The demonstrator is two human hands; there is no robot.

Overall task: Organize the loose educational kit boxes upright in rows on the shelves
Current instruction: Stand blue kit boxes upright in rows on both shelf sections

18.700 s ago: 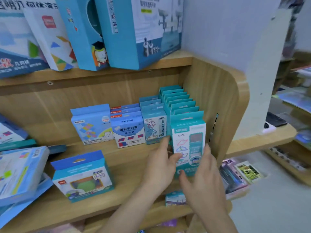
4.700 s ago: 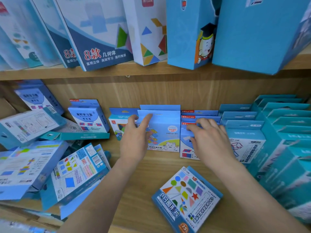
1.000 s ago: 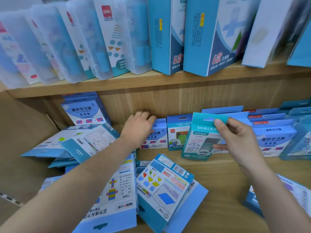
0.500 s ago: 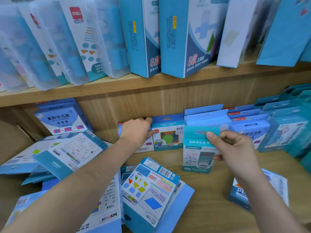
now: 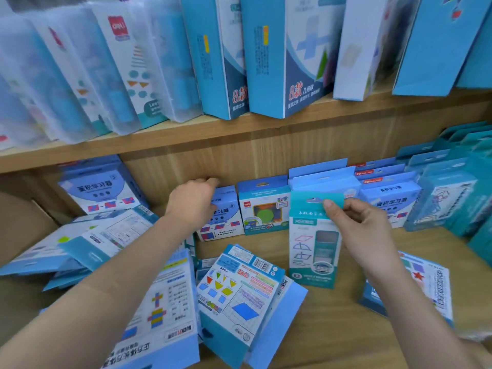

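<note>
Teal box [image 5: 314, 243] pinched upright at its top tab by right hand [image 5: 356, 227], left hand [image 5: 193, 202] curled over blue box [image 5: 222, 219] in back row, loose boxes [image 5: 239, 291] lying flat on wooden shelf [image 5: 332, 328]

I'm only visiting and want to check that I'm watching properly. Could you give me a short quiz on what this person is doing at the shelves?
1. True or false: the right hand pinches the teal box by its top flap.
2. What does the left hand hold? A: the upright blue box at the back of the lower shelf; B: a box lying flat; C: a box on the upper shelf.
3. Fill in: the shapes box between the forearms is not upright; it lies ___.
Key: 1 true; 2 A; 3 flat.
</note>
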